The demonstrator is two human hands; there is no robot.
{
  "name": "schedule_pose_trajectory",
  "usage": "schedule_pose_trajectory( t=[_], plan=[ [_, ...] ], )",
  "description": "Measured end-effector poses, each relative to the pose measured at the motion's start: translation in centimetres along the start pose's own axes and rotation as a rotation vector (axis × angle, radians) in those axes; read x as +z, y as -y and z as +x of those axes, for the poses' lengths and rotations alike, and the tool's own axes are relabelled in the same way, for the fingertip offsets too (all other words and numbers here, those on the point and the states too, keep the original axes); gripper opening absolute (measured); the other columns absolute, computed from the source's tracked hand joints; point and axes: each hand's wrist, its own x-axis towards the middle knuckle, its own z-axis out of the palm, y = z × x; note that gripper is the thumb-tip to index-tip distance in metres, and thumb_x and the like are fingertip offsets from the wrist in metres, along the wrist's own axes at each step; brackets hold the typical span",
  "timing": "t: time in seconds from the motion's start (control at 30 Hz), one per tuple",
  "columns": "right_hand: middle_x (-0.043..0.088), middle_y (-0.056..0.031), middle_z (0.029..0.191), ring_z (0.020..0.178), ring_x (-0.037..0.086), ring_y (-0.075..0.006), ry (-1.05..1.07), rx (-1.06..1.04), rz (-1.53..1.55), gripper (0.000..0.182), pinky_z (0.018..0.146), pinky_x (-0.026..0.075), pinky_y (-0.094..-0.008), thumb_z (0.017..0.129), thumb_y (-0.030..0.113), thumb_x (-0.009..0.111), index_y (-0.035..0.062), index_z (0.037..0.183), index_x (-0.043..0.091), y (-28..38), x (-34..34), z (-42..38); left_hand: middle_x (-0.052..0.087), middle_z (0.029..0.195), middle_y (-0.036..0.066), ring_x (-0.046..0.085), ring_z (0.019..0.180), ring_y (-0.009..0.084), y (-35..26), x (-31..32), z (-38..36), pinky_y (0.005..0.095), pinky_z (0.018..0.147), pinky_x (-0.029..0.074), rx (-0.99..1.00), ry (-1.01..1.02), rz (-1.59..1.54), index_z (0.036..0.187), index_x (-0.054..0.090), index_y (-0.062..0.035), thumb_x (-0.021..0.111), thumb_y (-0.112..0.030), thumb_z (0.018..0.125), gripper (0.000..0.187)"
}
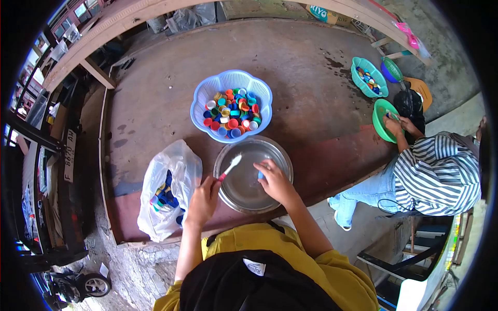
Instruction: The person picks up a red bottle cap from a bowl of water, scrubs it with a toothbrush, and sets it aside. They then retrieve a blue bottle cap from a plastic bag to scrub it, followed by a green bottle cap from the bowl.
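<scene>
My left hand (203, 201) is closed around the pink handle of a toothbrush (232, 166), its white bristles pointing up and away from me. Between the fingers of my right hand (277, 182) sits a small light-blue bottle cap (260, 175), partly hidden by them. Both hands are at a round metal basin (249, 194), the right one over it and the left at its rim; brush and cap are apart. Just beyond the basin stands a blue plastic basket (198, 98) holding many coloured bottle caps (233, 111). Left of my left hand lies a clear plastic bag (181, 155) with mostly blue caps (165, 196).
A co-worker in a striped shirt (441, 173) sits at the right, hands in a green basin (381, 122). Beyond it are a teal basket (358, 78) of caps and a black bag (410, 106). The wooden table (155, 93) has a raised edge.
</scene>
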Motion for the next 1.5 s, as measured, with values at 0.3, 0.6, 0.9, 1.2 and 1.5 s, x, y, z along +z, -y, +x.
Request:
schedule_pose_trajectory(
  t=[0.3, 0.6, 0.9, 1.2, 1.5],
  plan=[
    [0.059, -0.0129, 0.112, 0.103, 0.057, -0.0177, -0.087, 0.438, 1.412, 0.033, 0.09, 0.047, -0.0308, 0.085, 0.001, 0.059, -0.0027, 0.116, 0.051, 0.2, 0.1, -0.3, 0.049, 0.06, 0.016, 0.047, 0.052, 0.0251, -1.8, 1.1, -2.4, 0.0325, 0.053, 0.039, 0.053, 0.197, -0.223, 0.096, 0.054, 0.0005, 0.05, -0.015, 0.093, 0.017],
    [0.058, -0.0151, 0.115, 0.105, 0.056, -0.0174, -0.09, 0.371, 1.161, 0.035, 0.092, 0.045, -0.0299, 0.086, 0.002, 0.059, -0.0029, 0.12, 0.051, 1.6, -0.2, -1.5, 0.05, 0.061, 0.02, 0.049, 0.054, 0.0303, -0.9, 1.1, -2.4, 0.0366, 0.051, 0.039, 0.068, 0.093, -0.105, 0.094, 0.055, 0.0002, 0.052, -0.014, 0.091, 0.015],
    [0.06, -0.0102, 0.108, 0.101, 0.057, -0.0143, -0.063, 0.51, 1.201, 0.035, 0.089, 0.045, -0.0268, 0.087, 0.005, 0.058, -0.0046, 0.12, 0.05, 2.2, -0.2, -1.7, 0.054, 0.064, 0.023, 0.056, 0.061, 0.0398, 0.0, 2.0, -2.4, 0.0422, 0.051, 0.041, 0.105, 0.089, -0.111, 0.093, 0.054, -0.0016, 0.052, -0.014, 0.091, 0.013],
    [0.06, -0.011, 0.105, 0.099, 0.058, -0.0147, -0.105, 0.576, 1.236, 0.034, 0.089, 0.047, -0.0278, 0.088, 0.008, 0.057, -0.0052, 0.119, 0.051, 1.4, 0.3, -2.7, 0.055, 0.063, 0.023, 0.056, 0.061, 0.041, 0.8, 2.5, -2.6, 0.043, 0.051, 0.04, 0.066, 0.096, -0.082, 0.095, 0.054, -0.0013, 0.051, -0.015, 0.091, 0.015],
    [0.061, -0.009, 0.104, 0.088, 0.059, -0.014, 0.009, 0.634, 1.492, 0.036, 0.083, 0.047, -0.0285, 0.096, 0.026, 0.045, -0.0012, 0.119, 0.053, 0.4, 0.4, -2.8, 0.054, 0.064, 0.024, 0.055, 0.063, 0.042, -0.9, 1.8, -2.8, 0.0442, 0.052, 0.041, 0.043, 0.211, -0.049, 0.094, 0.054, -0.0008, 0.051, -0.015, 0.091, 0.015]
  ],
)
